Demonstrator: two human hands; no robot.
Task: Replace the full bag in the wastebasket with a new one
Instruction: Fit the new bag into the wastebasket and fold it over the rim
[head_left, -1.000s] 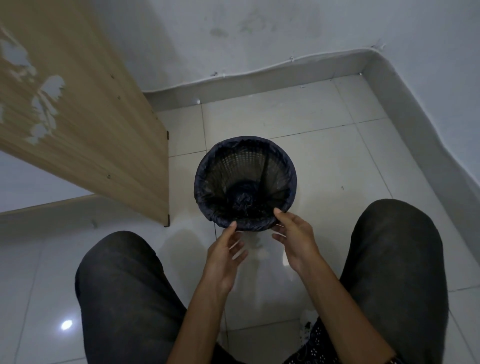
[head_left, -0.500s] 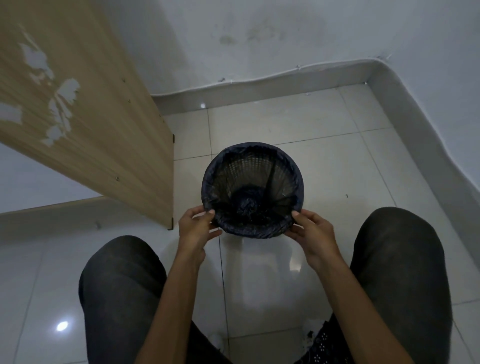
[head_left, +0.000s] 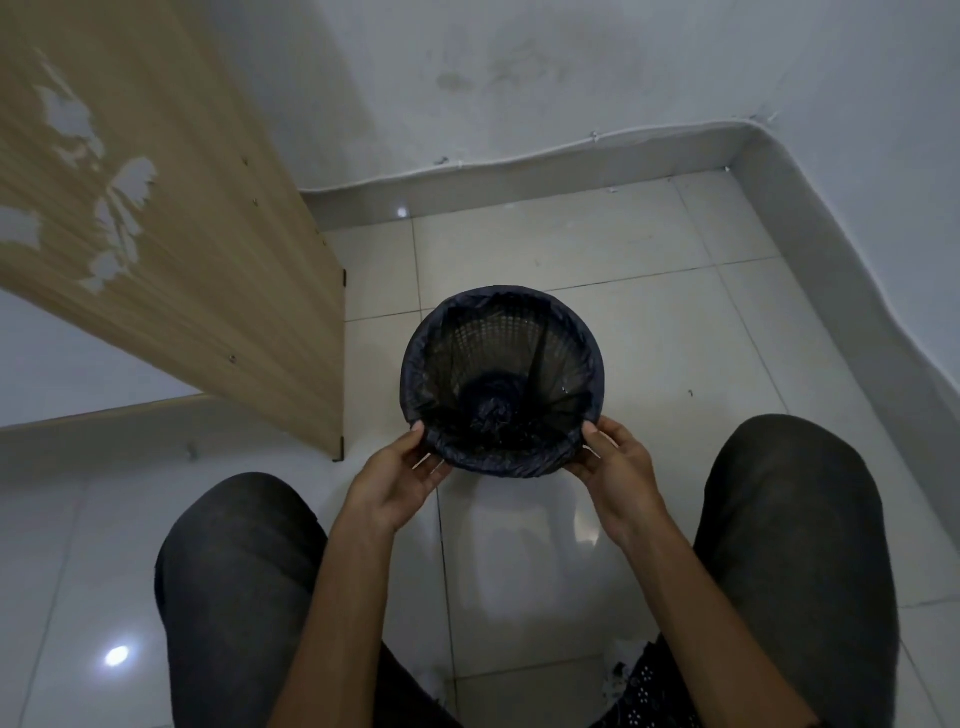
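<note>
A small round mesh wastebasket (head_left: 511, 340) stands on the white tiled floor in front of my knees. A thin black bag (head_left: 524, 460) lines it, folded over the rim, and its bottom lies bunched in the base. My left hand (head_left: 397, 480) grips the bag-covered rim at the near left. My right hand (head_left: 615, 473) grips the same rim at the near right. Both thumbs rest on top of the rim, fingers underneath.
A wooden furniture panel (head_left: 171, 249) with peeling veneer stands close to the left of the basket. Grey walls and a skirting (head_left: 519, 176) close the corner behind and to the right. My two bent knees (head_left: 795, 519) flank my arms.
My hands moved apart from the front of the rim to its left and right sides and took hold of it. The camera view shifted slightly.
</note>
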